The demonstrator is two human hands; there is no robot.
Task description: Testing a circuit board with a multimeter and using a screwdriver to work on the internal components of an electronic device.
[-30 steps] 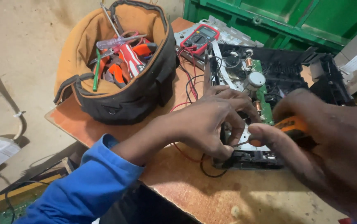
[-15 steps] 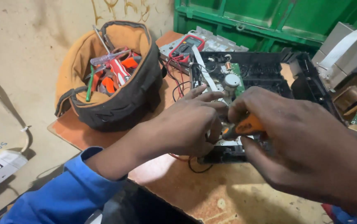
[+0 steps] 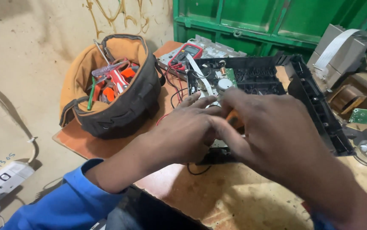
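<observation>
Right hand [image 3: 277,132] pinches the orange screwdriver handle [image 3: 234,118] over the black chassis [image 3: 315,102], left hand [image 3: 187,127] pressed flat beside it.

Soft, even light falls from above, leaving only faint shadows under the right hand [image 3: 277,132] and left hand [image 3: 187,127]. Both hands are slightly motion-blurred, as is the near forearm at the lower right. Beyond them, the upper right corner sinks into dimness, with mild wide-angle stretch at the edges.
</observation>
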